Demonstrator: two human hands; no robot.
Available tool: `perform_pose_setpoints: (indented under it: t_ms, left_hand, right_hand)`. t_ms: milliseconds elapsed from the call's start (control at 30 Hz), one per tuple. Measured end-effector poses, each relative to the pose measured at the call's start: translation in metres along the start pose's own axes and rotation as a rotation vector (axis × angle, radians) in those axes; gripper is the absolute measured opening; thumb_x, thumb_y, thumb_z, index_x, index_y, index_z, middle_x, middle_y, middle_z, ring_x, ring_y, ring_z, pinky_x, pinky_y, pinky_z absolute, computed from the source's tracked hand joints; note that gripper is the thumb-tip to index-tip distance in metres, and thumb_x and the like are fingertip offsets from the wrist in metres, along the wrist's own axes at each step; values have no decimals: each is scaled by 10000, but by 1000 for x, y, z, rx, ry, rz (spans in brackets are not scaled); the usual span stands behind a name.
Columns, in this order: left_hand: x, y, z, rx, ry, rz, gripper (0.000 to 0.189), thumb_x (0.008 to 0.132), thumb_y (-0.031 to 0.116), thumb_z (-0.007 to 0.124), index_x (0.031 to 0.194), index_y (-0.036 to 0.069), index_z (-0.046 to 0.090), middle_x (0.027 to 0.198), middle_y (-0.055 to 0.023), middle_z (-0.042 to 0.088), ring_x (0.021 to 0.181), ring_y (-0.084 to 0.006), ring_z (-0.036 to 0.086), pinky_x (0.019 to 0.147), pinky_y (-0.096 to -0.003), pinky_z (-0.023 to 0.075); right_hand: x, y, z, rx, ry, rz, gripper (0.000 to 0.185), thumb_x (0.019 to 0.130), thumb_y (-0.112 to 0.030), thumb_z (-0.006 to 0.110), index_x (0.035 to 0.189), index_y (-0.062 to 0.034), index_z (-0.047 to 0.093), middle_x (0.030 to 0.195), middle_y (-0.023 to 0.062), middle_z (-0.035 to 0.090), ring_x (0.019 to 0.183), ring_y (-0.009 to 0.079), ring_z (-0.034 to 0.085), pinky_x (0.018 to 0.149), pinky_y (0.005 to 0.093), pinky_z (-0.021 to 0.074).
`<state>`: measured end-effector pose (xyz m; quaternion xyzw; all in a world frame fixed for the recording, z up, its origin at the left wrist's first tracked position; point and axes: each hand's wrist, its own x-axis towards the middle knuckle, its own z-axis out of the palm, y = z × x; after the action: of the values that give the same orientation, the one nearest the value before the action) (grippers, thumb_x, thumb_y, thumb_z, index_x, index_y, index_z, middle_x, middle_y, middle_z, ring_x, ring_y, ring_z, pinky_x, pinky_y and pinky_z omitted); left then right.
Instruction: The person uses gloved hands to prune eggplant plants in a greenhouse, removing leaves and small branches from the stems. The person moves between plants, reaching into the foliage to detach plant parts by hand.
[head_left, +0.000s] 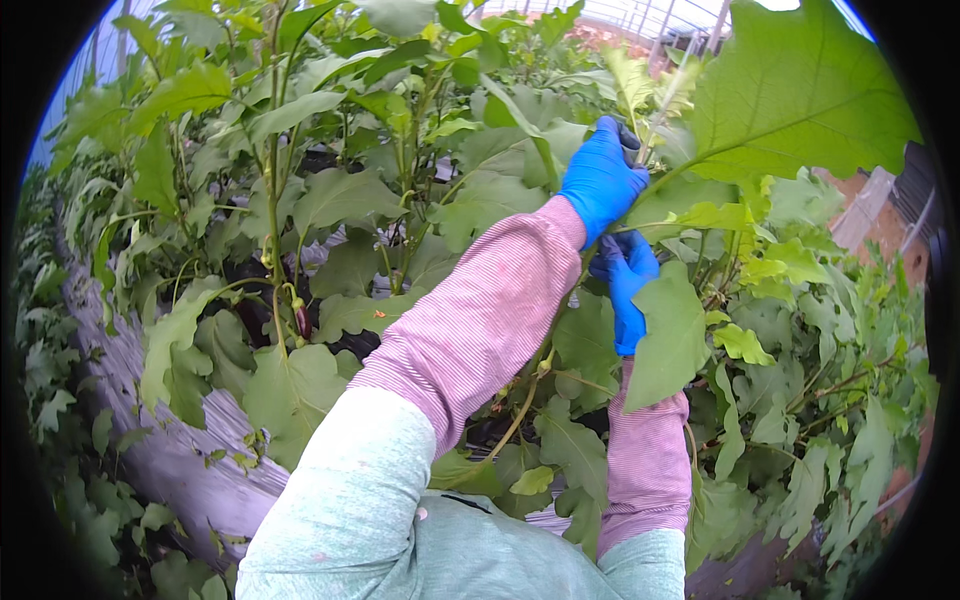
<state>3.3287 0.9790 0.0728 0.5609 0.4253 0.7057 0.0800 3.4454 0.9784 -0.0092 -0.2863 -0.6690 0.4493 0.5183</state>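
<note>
Both my hands wear blue gloves and are up among the leaves of a tall eggplant plant. My left hand (606, 180) is the higher one, its fingers closed around the upper stem, where a pale string or stake (667, 94) rises. Just below it, my right hand (630, 281) is at the same stem with fingers bent; a leaf (667, 337) hangs over its wrist side, and what its fingertips hold is hidden. A large eggplant leaf (802, 105) spreads to the right of my left hand. Striped pink sleeve covers sit on both forearms.
Another eggplant plant stands at the left, with a small dark purple eggplant (302, 320) low on it. Plastic ground film (172, 465) runs along the lower left. Dense foliage fills the right side. A greenhouse frame (660, 30) shows at the top.
</note>
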Motion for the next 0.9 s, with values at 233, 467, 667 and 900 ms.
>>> perform_pose_setpoints:
  t_ms: [233, 467, 667, 900]
  left_hand:
    - [-50, 0, -21, -347, 96, 167, 365, 872, 2, 564, 1209, 29, 428, 1094, -85, 565, 830, -136, 585, 792, -289, 497]
    - [-157, -81, -121, -363, 236, -242, 255, 920, 76, 523, 1168, 26, 495, 1029, -93, 602, 863, -147, 621, 763, -293, 523]
    - [-118, -171, -222, -283, 561, -523, 344, 895, 190, 594, 1194, 65, 477, 1005, -88, 610, 757, -161, 627, 642, -289, 508]
    - [-18, -247, -265, -260, 425, -708, 383, 879, 235, 634, 1174, 57, 468, 898, -86, 638, 673, -180, 646, 543, -291, 503]
  right_hand:
    - [-30, -3, 5, 41, 62, -91, 202, 912, -138, 601, 1068, -19, 553, 893, 38, 591, 764, 99, 551, 687, 241, 475]
    - [-89, -6, 41, -210, -153, -428, 188, 837, 46, 594, 1013, -17, 572, 903, 43, 590, 785, 105, 576, 714, 240, 474]
    - [-102, 3, 100, -223, -464, -365, 200, 812, 31, 623, 1007, -14, 610, 882, 74, 596, 748, 137, 592, 696, 259, 485]
    - [-81, 19, 177, -325, -599, -302, 214, 806, 27, 625, 1017, -12, 616, 868, 98, 613, 767, 174, 629, 704, 271, 507]
